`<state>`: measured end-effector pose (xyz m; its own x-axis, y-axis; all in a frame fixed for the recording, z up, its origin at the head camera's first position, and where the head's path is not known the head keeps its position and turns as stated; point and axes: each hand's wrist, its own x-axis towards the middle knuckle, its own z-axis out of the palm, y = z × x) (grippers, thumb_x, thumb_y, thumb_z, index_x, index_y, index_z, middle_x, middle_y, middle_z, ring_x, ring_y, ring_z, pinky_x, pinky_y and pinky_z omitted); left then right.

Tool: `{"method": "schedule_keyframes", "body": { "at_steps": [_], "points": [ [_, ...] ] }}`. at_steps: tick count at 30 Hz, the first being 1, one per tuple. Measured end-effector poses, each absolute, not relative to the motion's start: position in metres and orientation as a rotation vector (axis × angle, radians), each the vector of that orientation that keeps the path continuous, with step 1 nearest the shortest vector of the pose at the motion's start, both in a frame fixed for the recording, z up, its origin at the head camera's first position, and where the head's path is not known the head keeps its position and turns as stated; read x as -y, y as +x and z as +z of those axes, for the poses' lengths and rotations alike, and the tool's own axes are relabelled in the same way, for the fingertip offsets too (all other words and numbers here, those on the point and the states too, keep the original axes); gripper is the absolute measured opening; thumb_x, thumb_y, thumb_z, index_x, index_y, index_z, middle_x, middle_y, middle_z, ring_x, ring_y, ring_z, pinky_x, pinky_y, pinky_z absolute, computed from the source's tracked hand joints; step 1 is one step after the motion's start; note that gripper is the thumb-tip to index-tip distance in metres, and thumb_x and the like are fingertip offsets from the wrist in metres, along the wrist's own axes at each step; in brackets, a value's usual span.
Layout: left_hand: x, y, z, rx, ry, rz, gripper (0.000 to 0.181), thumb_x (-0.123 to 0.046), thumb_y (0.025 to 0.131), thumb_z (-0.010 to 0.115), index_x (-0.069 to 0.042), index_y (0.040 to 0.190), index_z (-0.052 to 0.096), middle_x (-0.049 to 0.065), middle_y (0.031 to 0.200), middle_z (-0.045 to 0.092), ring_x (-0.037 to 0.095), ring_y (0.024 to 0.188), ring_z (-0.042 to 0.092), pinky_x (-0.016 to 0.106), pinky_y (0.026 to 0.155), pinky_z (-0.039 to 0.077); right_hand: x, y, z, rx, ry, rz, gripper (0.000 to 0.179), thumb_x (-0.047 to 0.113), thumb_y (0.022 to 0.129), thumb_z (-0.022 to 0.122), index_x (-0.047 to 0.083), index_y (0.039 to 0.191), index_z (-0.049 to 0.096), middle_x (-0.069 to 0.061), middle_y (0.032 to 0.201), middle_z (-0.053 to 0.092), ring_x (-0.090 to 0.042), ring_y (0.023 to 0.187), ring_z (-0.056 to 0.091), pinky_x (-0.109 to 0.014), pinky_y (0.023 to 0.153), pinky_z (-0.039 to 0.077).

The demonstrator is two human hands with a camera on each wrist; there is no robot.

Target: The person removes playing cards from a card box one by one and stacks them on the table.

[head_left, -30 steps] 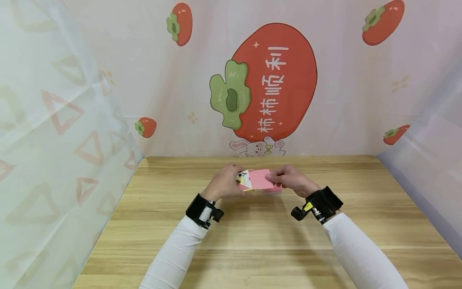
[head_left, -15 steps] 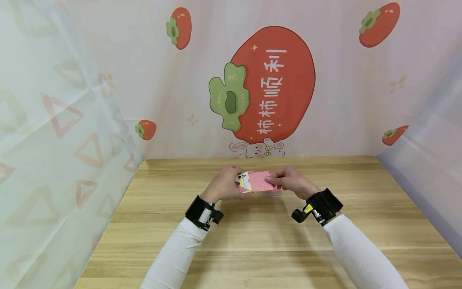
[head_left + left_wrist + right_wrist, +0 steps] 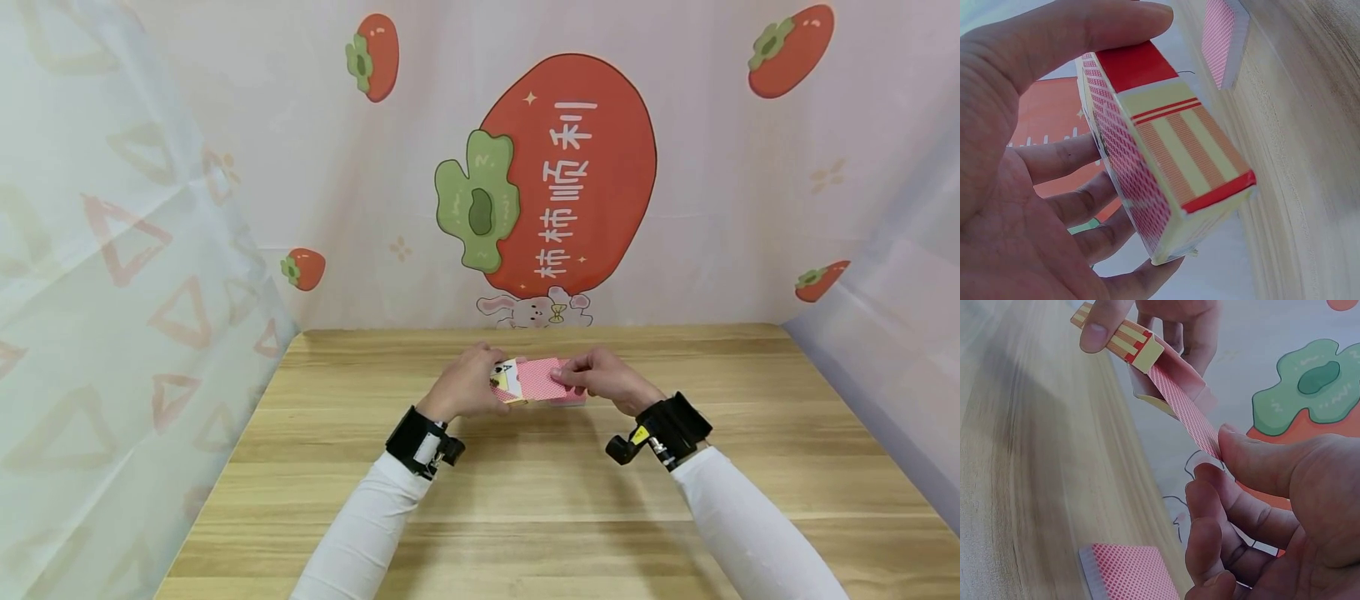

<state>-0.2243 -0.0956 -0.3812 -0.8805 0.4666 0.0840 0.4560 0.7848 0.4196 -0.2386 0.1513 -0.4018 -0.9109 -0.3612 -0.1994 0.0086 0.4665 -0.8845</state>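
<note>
My left hand grips a playing card box, thumb on its striped narrow side and fingers on the opposite side. An ace design shows on the box's upper face in the head view. Its open end faces my right hand. Between thumb and forefinger, the right hand pinches a playing card with a red-and-white patterned back. One end of that card lies in the box's opening, beside a raised flap. Below, a deck of cards lies on the table, patterned back up, partly hidden by the right hand in the head view.
The wooden table reaches back to a cloth backdrop printed with persimmons and a rabbit. More cloth hangs on the left and right sides. Each wrist wears a black camera strap.
The head view has tilted slightly, so the scene sits a little lower. Both hands keep their grip on the box and the card, almost in the same place.
</note>
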Motion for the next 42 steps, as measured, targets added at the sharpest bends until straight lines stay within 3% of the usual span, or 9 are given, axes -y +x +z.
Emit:
{"method": "schedule_keyframes", "body": {
  "at_steps": [20,27,32,37,42],
  "points": [
    [0.088,-0.225,-0.379,-2.942,0.767,0.604,0.069,-0.034,0.053,0.083,-0.010,0.114,0.059,-0.003,0.094,0.049,0.013,0.082,0.048,0.026,0.065,0.041,-0.155,-0.237,-0.400,-2.391,-0.269,-1.374,0.035,0.043,0.083,0.062,0.008,0.087,0.066,-0.006,0.079,0.057,-0.022,0.077,0.049,-0.038,0.070,0.038],
    [0.086,-0.223,-0.378,-2.941,0.775,0.585,0.069,-0.034,0.053,0.084,-0.010,0.113,0.060,-0.003,0.094,0.049,0.013,0.082,0.047,0.026,0.065,0.041,-0.160,-0.236,-0.393,-2.480,-0.269,-1.381,0.037,0.043,0.082,0.064,0.009,0.095,0.065,-0.008,0.088,0.060,-0.027,0.084,0.053,-0.035,0.071,0.040],
    [0.084,-0.223,-0.378,-2.942,0.773,0.559,0.069,-0.033,0.054,0.084,-0.010,0.115,0.060,-0.004,0.095,0.049,0.012,0.085,0.047,0.026,0.066,0.041,-0.158,-0.234,-0.380,-2.786,-0.525,-1.254,0.037,0.039,0.078,0.069,0.010,0.100,0.061,-0.004,0.092,0.059,-0.023,0.086,0.053,-0.034,0.072,0.044],
    [0.082,-0.221,-0.376,-2.935,0.784,0.559,0.066,-0.032,0.054,0.083,-0.011,0.113,0.060,-0.003,0.095,0.049,0.012,0.085,0.047,0.027,0.067,0.041,-0.148,-0.228,-0.365,-2.934,-0.947,-0.846,0.043,0.037,0.072,0.075,0.016,0.107,0.061,0.005,0.106,0.059,-0.016,0.101,0.051,-0.035,0.084,0.042],
    [0.080,-0.222,-0.377,-2.923,0.797,0.575,0.061,-0.029,0.055,0.083,-0.011,0.109,0.060,-0.003,0.093,0.049,0.013,0.083,0.047,0.027,0.065,0.041,-0.138,-0.222,-0.361,-2.883,-1.136,-0.602,0.051,0.037,0.065,0.080,0.021,0.109,0.060,0.007,0.107,0.056,-0.013,0.097,0.049,-0.028,0.078,0.043]
  ]
}}
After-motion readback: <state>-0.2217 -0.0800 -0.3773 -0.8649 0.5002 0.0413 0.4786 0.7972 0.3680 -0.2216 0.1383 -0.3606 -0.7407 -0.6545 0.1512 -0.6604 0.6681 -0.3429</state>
